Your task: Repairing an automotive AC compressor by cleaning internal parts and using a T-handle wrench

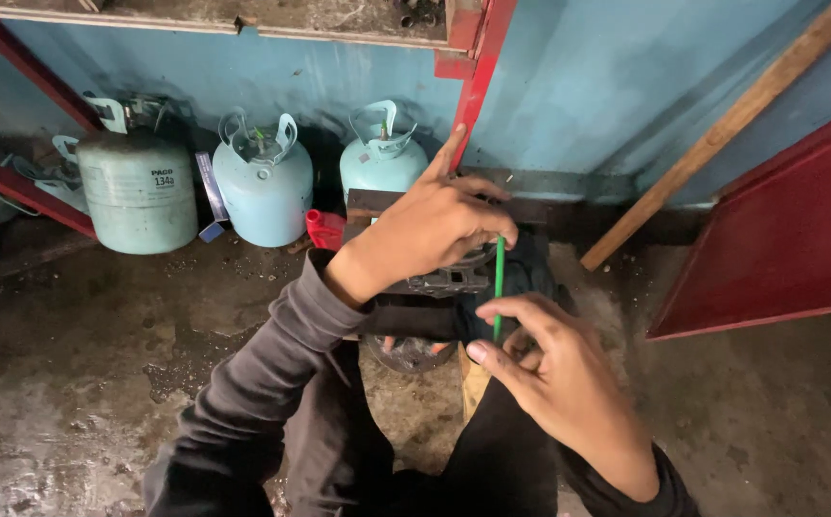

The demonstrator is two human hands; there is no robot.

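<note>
- I am seeing my right hand (554, 369) pinching the lower end of a thin green rod (499, 287) between thumb and curled fingers; the thumb is lying flat across the front, pointing left, and the other fingers are folding in behind the rod.
- The green rod is standing nearly upright, just right of the dark metal part (449, 280), its top end reaching the fingertips of my left hand (430, 230).
- My left hand is resting palm down over the dark metal part, its middle fingers bending down and closing on the rod's top, while the forefinger is sticking straight up and away toward the red post (478, 81).
- I cannot tell whether the left fingers are also gripping the metal part beneath them; the palm is hiding that.
- My left wrist is bending back into a dark sleeve (272, 383) that is running down and left from the metal part; the right forearm is coming in from below and right of it, wrist held straight.
- The dark metal part is sitting on a dark cloth (530, 273), in front of my knees on the stained concrete floor (80, 383).
- Beyond the metal part, three pale green gas cylinders (262, 182) are standing against the blue wall (588, 86); a small red can (325, 230) is lying just left of it.
</note>
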